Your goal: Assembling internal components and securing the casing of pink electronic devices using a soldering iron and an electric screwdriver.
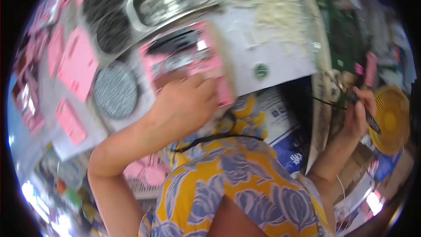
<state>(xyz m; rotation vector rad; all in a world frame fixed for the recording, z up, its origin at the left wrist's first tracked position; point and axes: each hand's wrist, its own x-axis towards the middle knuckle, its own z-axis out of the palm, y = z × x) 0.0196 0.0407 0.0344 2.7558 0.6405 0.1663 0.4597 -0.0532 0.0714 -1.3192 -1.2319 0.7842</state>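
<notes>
My left hand (188,103) lies over the near part of a pink plastic case (212,63) on the white worktop, its fingers bent down and closed at the case. Inside the case are a dark strip (175,41) and silvery, shiny parts; my hand covers the rest. Away to the right, my right hand (360,112) is closed round a slim dark-handled tool (372,122), its exact kind blurred. A thin black cord (326,102) runs close to that hand.
Beyond the case stands a metal tray (131,11) of small silvery parts. A round grey disc (115,90) and pink plastic panels (78,66) lie left. Whitish small pieces (280,13) are heaped at the far right of the worktop. A yellow basket (391,120) is beside my right hand.
</notes>
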